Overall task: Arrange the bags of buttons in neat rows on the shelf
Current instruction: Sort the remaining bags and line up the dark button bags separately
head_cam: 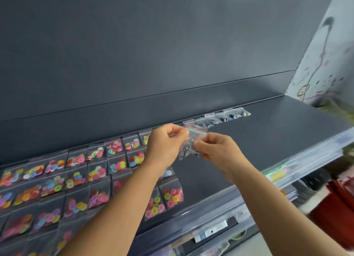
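While both hands meet at frame centre, one clear zip bag of dark buttons (pixel 191 141), red seal strip uppermost, is held above the dark shelf (pixel 268 133). Left hand (pixel 164 142): fingers curled, pinching the bag's upper left corner. Right hand (pixel 216 146): fingertips pinching the bag's lower right side. Behind the hands, along the shelf's back edge: a row of dark-button bags (pixel 220 117) running toward upper right. Lower left of frame: bags of coloured buttons (pixel 76 175) lying flat in several rows.
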{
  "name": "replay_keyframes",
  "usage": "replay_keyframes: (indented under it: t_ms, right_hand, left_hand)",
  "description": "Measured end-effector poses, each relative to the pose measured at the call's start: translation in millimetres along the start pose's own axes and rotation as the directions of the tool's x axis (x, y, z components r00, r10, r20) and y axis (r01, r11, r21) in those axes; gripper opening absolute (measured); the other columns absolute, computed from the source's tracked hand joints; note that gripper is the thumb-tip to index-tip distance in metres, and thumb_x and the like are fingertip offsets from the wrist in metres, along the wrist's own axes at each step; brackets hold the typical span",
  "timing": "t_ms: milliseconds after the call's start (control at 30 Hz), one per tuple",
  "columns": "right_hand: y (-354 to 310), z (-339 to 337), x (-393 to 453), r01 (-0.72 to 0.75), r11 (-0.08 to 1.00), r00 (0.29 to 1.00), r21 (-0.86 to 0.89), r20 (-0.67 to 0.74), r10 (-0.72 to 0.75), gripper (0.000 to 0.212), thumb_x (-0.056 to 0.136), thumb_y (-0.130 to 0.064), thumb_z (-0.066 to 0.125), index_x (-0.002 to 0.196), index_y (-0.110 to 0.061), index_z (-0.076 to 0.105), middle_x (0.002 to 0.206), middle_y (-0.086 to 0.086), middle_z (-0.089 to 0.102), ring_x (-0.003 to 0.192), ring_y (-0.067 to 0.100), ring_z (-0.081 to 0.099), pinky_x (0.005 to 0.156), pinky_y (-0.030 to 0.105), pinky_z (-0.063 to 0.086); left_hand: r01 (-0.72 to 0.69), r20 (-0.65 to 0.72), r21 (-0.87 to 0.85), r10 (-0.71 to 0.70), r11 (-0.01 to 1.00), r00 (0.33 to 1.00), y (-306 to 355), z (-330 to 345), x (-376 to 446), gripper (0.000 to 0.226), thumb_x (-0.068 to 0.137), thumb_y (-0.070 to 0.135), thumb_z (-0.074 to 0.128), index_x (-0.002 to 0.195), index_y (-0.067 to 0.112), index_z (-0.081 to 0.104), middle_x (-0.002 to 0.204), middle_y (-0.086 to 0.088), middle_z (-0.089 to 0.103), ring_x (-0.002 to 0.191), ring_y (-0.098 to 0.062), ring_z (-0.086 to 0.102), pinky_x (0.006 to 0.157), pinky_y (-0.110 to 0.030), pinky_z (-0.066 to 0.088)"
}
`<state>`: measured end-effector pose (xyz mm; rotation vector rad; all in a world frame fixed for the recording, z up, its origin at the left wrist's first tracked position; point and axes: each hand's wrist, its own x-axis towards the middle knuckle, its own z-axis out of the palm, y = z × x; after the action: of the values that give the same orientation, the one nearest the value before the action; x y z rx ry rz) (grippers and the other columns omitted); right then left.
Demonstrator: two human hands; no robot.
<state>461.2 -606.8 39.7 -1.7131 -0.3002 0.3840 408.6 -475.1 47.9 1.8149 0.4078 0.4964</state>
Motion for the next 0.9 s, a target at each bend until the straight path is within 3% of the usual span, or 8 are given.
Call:
replay_keyframes:
  t_ms: [100, 233, 433, 567, 667, 800, 900]
  right_hand:
    - [-3.8, -1.8, 14.2, 0.008, 0.999, 0.997, 0.036, -0.077, -0.005, 0.018, 0.085, -0.014, 0.062, 0.068, -0.015, 0.064, 0.063, 0.002, 0.057, 0.065, 0.017, 0.048, 0.066, 0.032, 0.042]
    - [-2.1, -1.3, 27.2, 0.011, 0.999, 0.999, 0.047, -0.044, -0.009, 0.014, 0.083, -0.016, 0.066, 0.084, -0.002, 0.065, 0.072, 0.005, 0.06, 0.07, 0.018, 0.05, 0.07, 0.032, 0.044]
    - [2.5, -5.9, 49.3, 0.034, 0.998, 0.999, 0.049, -0.044, -0.032, 0.01, 0.083, -0.015, 0.068, 0.073, -0.016, 0.07, 0.069, 0.0, 0.069, 0.067, 0.015, 0.059, 0.069, 0.032, 0.048]
    - [6.8, -17.4, 67.8, 0.039, 0.996, 0.997, 0.075, -0.075, -0.033, 0.03, 0.084, -0.01, 0.067, 0.055, -0.02, 0.065, 0.056, -0.005, 0.062, 0.054, 0.009, 0.054, 0.052, 0.016, 0.045]
    - [12.1, -32.3, 82.4, 0.007, 0.994, 1.0, 0.105, 0.002, -0.008, 0.026, 0.086, -0.01, 0.064, 0.061, -0.016, 0.065, 0.056, -0.003, 0.063, 0.053, 0.008, 0.057, 0.052, 0.016, 0.047]
    - [18.8, -56.0, 105.1, -0.056, 0.987, 0.997, 0.151, 0.068, 0.046, 0.028, 0.091, -0.017, 0.058, 0.065, -0.014, 0.066, 0.068, 0.003, 0.067, 0.064, 0.014, 0.06, 0.063, 0.024, 0.05]
    - [20.5, -77.2, 122.6, -0.052, 0.991, 0.998, 0.126, 0.052, 0.046, 0.023, 0.091, -0.018, 0.058, 0.07, -0.014, 0.066, 0.061, -0.004, 0.065, 0.055, 0.007, 0.057, 0.058, 0.022, 0.047]
  left_hand:
    - [-0.036, -0.001, 0.003, 0.036, 0.999, 0.999, 1.7, 4.8, 15.7, 0.01, 0.085, 0.02, 0.065, 0.075, 0.024, 0.065, 0.075, 0.01, 0.068, 0.069, -0.004, 0.061, 0.069, -0.022, 0.049]
    - [-0.064, 0.04, 0.02, 0.063, 0.998, 0.997, 0.1, 7.7, 30.4, 0.012, 0.085, 0.019, 0.065, 0.075, 0.026, 0.065, 0.077, 0.01, 0.069, 0.071, -0.005, 0.063, 0.07, -0.026, 0.052]
    - [-0.034, 0.059, 0.037, 0.032, 0.999, 0.998, -6.1, 16.3, 48.1, 0.004, 0.082, 0.021, 0.068, 0.081, 0.025, 0.068, 0.079, 0.009, 0.071, 0.075, -0.007, 0.066, 0.071, -0.026, 0.054]
    - [0.143, 0.126, -0.003, -0.142, 0.99, 0.982, -13.7, 28.9, 56.1, 0.019, 0.083, 0.029, 0.07, 0.098, 0.019, 0.064, 0.09, 0.001, 0.071, 0.076, -0.011, 0.064, 0.073, -0.03, 0.054]
    - [0.248, 0.202, -0.034, -0.237, 0.968, 0.95, -18.9, 43.9, 56.6, 0.01, 0.085, 0.018, 0.066, 0.092, 0.011, 0.067, 0.081, -0.007, 0.071, 0.07, -0.015, 0.06, 0.073, -0.033, 0.055]
    - [0.289, 0.071, -0.139, -0.282, 0.947, 0.957, -17.3, 66.7, 63.8, 0.011, 0.087, 0.01, 0.059, 0.08, 0.01, 0.068, 0.068, -0.003, 0.065, 0.063, -0.012, 0.058, 0.064, -0.025, 0.053]
    - [0.28, -0.061, -0.187, -0.295, 0.942, 0.953, -13.0, 81.8, 70.4, 0.012, 0.086, 0.014, 0.061, 0.078, 0.014, 0.069, 0.069, -0.002, 0.068, 0.065, -0.013, 0.061, 0.072, -0.031, 0.056]
